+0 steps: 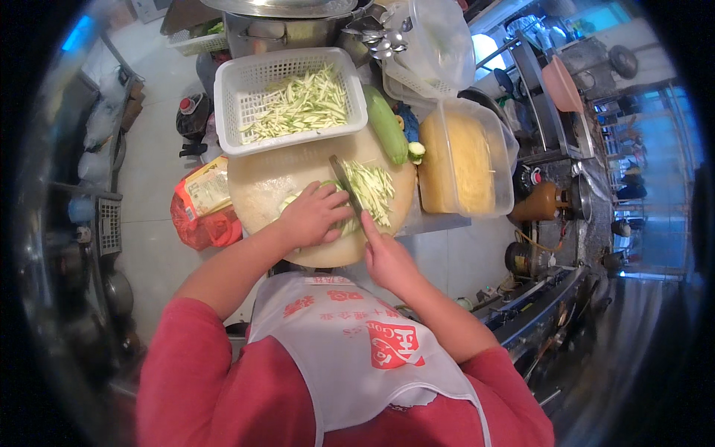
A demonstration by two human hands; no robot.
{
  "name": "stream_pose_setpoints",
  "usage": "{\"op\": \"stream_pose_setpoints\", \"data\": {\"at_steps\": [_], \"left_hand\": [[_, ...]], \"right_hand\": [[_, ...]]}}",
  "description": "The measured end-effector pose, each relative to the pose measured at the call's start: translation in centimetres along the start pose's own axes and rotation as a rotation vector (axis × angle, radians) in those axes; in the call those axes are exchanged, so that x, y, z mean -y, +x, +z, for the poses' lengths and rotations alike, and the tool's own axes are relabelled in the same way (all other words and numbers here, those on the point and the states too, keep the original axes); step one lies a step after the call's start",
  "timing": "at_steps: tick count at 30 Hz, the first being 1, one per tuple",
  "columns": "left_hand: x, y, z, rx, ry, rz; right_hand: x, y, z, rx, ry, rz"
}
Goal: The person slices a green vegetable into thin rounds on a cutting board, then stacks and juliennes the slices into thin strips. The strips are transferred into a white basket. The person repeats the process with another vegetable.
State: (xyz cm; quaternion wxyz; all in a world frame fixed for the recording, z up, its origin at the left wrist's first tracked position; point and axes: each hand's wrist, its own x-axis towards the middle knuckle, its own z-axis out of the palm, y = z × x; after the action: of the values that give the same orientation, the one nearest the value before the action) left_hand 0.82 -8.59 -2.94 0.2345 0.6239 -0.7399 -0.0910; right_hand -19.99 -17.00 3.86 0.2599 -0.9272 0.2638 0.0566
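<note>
My left hand [317, 217] lies spread over a layer of sliced zucchini [349, 226] and presses it onto the round cutting board [260, 176]. In my right hand [389, 257] is the handle of a kitchen knife [345, 180], with the index finger stretched along it. The blade stands beside the left fingertips, between the slices and a heap of cut zucchini strips [371, 187]. A whole green zucchini [386, 125] rests at the board's back right, near a cut zucchini end [416, 150]. My left palm hides part of the slices.
Behind the board, a white plastic basket [220, 106] holds more zucchini strips [307, 106]. To the right stands a clear plastic tub [503, 190] with yellow contents. A red plastic bag [206, 229] with a printed packet is at the left. Metal spoons [385, 43] and a large pot [251, 36] stand farther back.
</note>
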Motion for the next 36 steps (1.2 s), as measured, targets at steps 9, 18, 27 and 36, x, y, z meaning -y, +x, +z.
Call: {"op": "stream_pose_setpoints", "data": {"at_steps": [9, 18, 27, 36], "left_hand": [[-0.2, -0.1, -0.5, 0.040, -0.003, -0.018], [-0.2, -0.1, -0.3, 0.088, -0.028, -0.029], [-0.3, -0.2, -0.5, 0.017, -0.004, -0.026], [-0.3, -0.1, -0.7, -0.006, 0.017, -0.013]], "right_hand": [[-0.8, -1.4, -0.8, -0.057, 0.041, -0.051], [-0.3, 2.2, 1.1, -0.091, 0.030, -0.048], [0.3, 0.4, 0.2, -0.025, -0.008, 0.013], [-0.3, -1.1, -1.1, -0.018, -0.006, -0.006]]}}
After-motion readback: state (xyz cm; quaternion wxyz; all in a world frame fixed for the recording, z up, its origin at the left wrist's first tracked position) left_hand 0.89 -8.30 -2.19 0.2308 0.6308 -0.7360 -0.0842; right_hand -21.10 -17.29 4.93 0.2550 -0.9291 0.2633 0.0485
